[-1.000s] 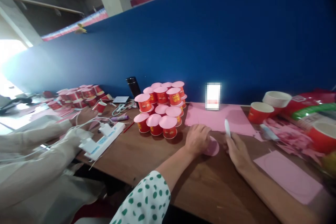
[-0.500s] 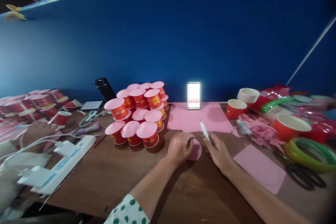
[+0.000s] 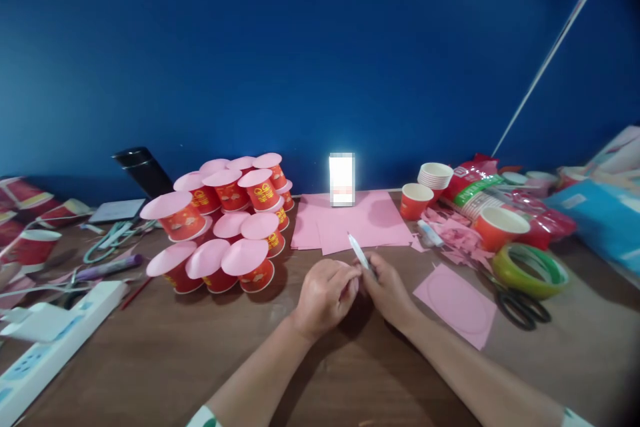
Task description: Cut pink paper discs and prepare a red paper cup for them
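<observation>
My left hand and my right hand meet over the brown table, fingers curled and touching. A white pen sticks up from my right hand's fingers. The left hand's fingers are closed; what they pinch is hidden between the two hands. A pile of red paper cups with pink paper lids stands just left of my hands. Pink paper sheets lie just beyond them.
A pink sheet with a drawn circle, black scissors and a green tape roll lie to the right. Open red cups, a stack of cups and packets sit behind. A white power strip lies at the left.
The view has swung right and down. My hands have come together above the table; the pink paper disc under my left hand is no longer visible.
</observation>
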Tool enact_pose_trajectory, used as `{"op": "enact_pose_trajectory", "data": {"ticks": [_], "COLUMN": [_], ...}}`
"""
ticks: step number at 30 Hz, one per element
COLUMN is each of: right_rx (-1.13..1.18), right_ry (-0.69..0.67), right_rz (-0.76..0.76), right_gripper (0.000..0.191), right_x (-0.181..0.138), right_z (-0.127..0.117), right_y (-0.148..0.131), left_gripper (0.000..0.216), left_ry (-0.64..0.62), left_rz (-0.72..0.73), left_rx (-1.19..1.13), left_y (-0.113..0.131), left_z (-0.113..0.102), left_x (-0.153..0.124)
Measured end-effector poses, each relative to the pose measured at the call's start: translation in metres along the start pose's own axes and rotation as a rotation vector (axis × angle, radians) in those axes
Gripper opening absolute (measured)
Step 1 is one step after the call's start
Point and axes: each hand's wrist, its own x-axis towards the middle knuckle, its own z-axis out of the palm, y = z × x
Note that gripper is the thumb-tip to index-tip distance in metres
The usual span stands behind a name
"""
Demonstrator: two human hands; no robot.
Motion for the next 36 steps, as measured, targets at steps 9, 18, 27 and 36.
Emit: {"op": "enact_pose_trajectory", "data": {"ticks": [9, 18, 27, 36], "right_rx": [-0.023, -0.030, -0.087, -0.123], "right_ry": [0.018, 0.072, 0.138, 0.146], "right_rz": [0.056, 0.048, 0.109, 0.074], "right_gripper": [0.016, 0.035, 0.035, 0.039], "right_x": [-0.001, -0.002, 0.002, 0.002], "right_z": [0.003, 0.003, 0.005, 0.004], "right_y": [0.003, 0.006, 0.005, 0.005], "left_gripper": [0.043, 0.026, 0.034, 0.034], "left_ry": [-0.093, -0.021, -0.129, -0.214], "left_rz": [0.173, 0.191, 0.152, 0.082], "left_rx": [0.014, -0.088, -0.085, -0.090], "left_y": [0.018, 0.022, 0.023, 0.026], "left_z": [0.009, 0.008, 0.010, 0.013], "left_x": [-0.005, -0.003, -0.005, -0.005]}}
